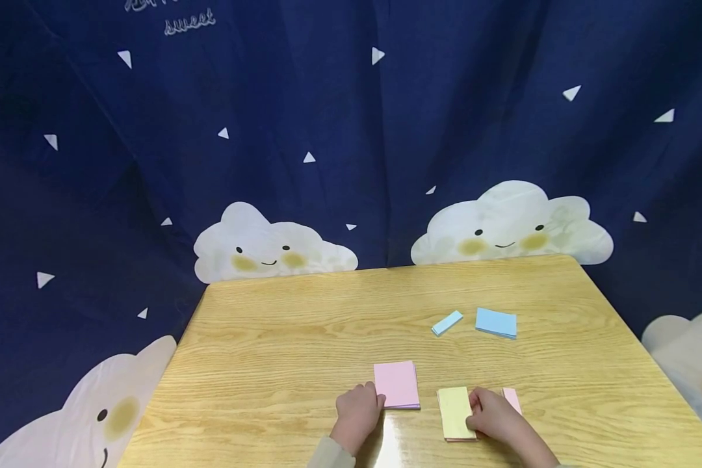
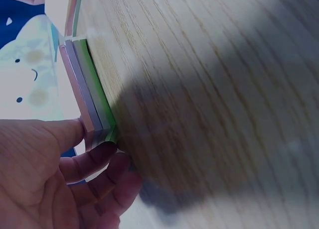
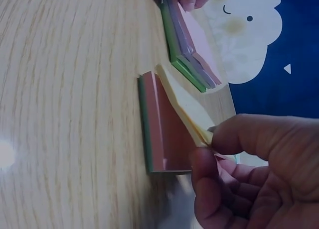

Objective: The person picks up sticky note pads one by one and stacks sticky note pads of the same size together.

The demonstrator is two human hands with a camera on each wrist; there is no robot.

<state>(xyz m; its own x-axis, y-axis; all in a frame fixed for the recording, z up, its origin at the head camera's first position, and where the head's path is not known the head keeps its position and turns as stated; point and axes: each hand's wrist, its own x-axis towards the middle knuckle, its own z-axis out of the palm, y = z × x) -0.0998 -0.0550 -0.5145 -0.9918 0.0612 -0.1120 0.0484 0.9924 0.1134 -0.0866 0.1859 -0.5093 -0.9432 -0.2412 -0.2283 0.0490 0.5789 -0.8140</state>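
Observation:
My left hand (image 1: 359,411) pinches the near left corner of a stack of square sticky notes (image 1: 396,383), thumb on top and fingers at the edge. Pink lies uppermost in this stack, with purple, greyish and green layers (image 2: 94,84) below. To the right, my right hand (image 1: 496,415) pinches a thin yellow sticky note pad (image 3: 187,107) between thumb and index finger. One side of the yellow pad is lifted at a slant from a pink pad (image 3: 157,124), which has a green layer under it. Both lower pads rest on the table.
Just beyond my right hand lies a narrow pink strip pad (image 1: 511,399), partly hidden by the hand. Farther back on the wooden table (image 1: 281,338) are a narrow light blue strip pad (image 1: 447,323) and a blue rectangular pad (image 1: 496,323). A dark blue curtain (image 1: 327,97) hangs behind the table.

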